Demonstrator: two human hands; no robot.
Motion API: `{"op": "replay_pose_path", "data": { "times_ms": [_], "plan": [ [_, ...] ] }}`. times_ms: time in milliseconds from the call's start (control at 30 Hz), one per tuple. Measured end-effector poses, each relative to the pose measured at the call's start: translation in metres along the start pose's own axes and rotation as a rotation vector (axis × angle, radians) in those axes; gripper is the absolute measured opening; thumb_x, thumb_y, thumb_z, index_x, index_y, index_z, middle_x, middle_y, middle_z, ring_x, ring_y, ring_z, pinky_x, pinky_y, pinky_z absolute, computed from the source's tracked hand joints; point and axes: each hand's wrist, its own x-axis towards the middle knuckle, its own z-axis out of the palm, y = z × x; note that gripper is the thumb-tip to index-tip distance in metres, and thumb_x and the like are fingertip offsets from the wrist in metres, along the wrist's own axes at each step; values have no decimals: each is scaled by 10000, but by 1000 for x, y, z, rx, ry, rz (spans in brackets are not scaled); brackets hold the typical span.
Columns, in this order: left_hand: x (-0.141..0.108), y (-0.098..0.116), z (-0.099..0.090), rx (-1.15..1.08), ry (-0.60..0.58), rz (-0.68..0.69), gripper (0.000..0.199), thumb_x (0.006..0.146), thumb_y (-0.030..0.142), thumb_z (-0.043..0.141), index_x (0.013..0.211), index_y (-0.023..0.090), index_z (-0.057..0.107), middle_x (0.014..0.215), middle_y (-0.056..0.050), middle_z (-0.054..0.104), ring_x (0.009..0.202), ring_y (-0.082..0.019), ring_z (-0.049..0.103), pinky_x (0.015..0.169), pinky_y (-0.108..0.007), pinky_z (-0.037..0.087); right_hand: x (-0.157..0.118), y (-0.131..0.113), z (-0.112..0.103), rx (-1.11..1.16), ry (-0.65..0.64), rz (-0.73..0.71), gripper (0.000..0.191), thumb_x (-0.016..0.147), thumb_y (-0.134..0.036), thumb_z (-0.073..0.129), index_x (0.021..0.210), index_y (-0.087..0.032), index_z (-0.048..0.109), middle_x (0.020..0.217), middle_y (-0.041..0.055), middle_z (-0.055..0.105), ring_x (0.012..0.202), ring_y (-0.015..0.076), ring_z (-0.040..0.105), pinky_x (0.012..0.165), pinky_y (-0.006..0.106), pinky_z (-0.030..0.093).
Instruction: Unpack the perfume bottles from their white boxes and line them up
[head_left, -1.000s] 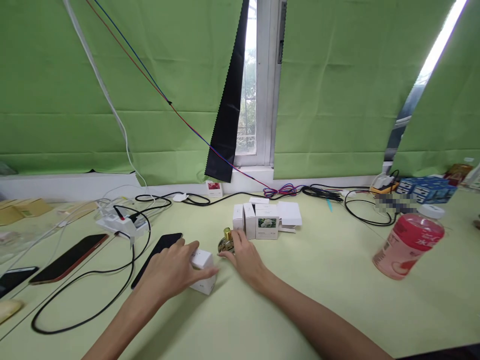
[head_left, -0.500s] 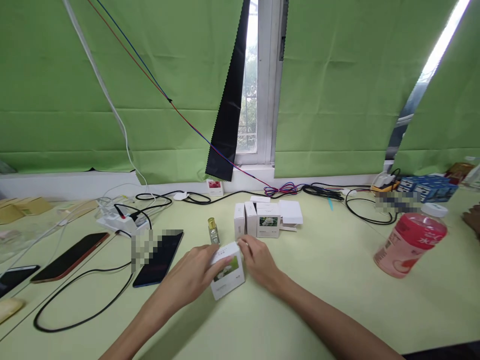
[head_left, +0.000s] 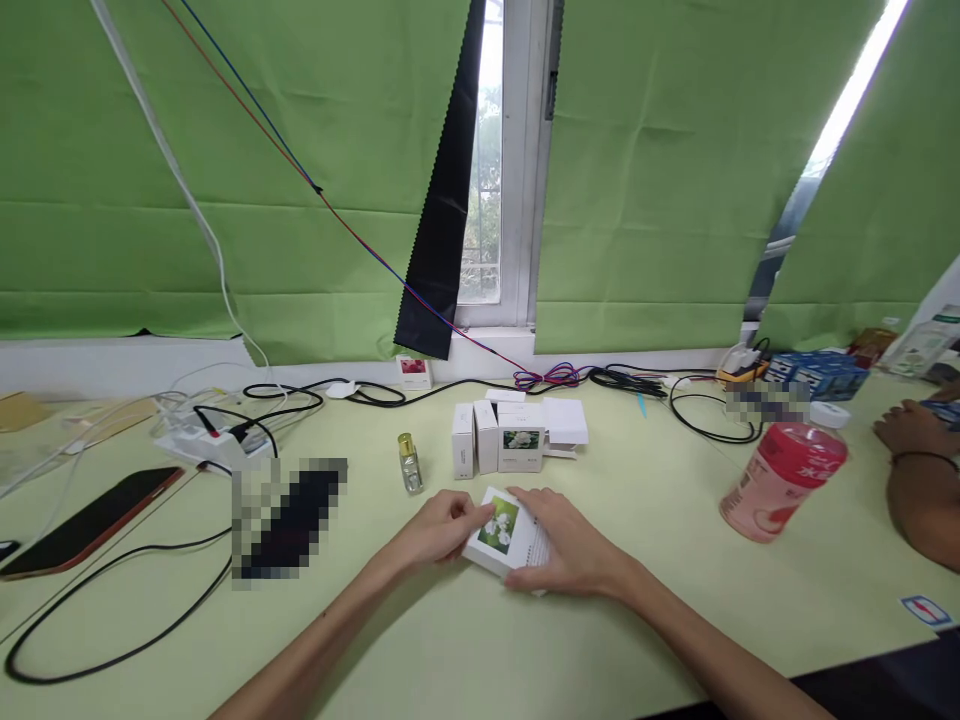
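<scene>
A small white box point(head_left: 495, 550) with a green and white flower picture is tilted between both hands, low over the table. My left hand point(head_left: 442, 527) pinches its left end, thumb on the picture and the other fingers curled in. Around the right end wraps my right hand point(head_left: 566, 545), thumb along the near edge. Behind the left hand, a small glass bottle point(head_left: 410, 468) with a gold cap stands upright on its own. Beyond the held box is a row of similar white boxes point(head_left: 486, 440), one showing a flower picture; an open white carton point(head_left: 566, 422) sits at their right.
A pink-labelled bottle point(head_left: 784, 480) stands to the right, near another person's arm point(head_left: 922, 500). At left lie a phone point(head_left: 97, 520), a pixelated dark device point(head_left: 292, 525), a power strip point(head_left: 210, 440) and looped black cable point(head_left: 120, 545). More cables point(head_left: 637, 383) run along the wall.
The white box has been turned, its picture now facing up. My right hand has moved from its top corner to grip the right end. Another person's arm has come into view at right.
</scene>
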Motion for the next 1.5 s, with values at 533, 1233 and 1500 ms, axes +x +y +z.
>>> {"op": "replay_pose_path", "data": {
  "times_ms": [533, 1233, 1500],
  "plan": [
    [-4, 1, 7, -260, 55, -13, 388, 704, 451, 735, 897, 118, 687, 685, -43, 682, 399, -66, 440, 347, -206, 257, 5, 21, -14, 253, -57, 75, 756, 714, -450, 783, 1387, -224, 523, 1402, 106, 540, 1261, 293, 503, 1075, 450, 405],
    [-8, -3, 15, -452, 244, -45, 432, 779, 579, 619, 694, 169, 512, 533, 1, 599, 306, -45, 379, 301, -167, 152, 10, 68, -34, 527, -115, 193, 388, 626, -199, 719, 1009, -179, 659, 1037, 59, 643, 779, 154, 536, 715, 298, 453],
    [-12, -1, -14, -308, -108, 120, 281, 844, 427, 563, 749, 163, 575, 561, -3, 627, 332, -70, 465, 299, -164, 252, 8, 25, -25, 193, 180, 108, 225, 869, -265, 523, 1046, -209, 650, 1171, 74, 644, 1103, 243, 553, 971, 408, 427]
  ]
}}
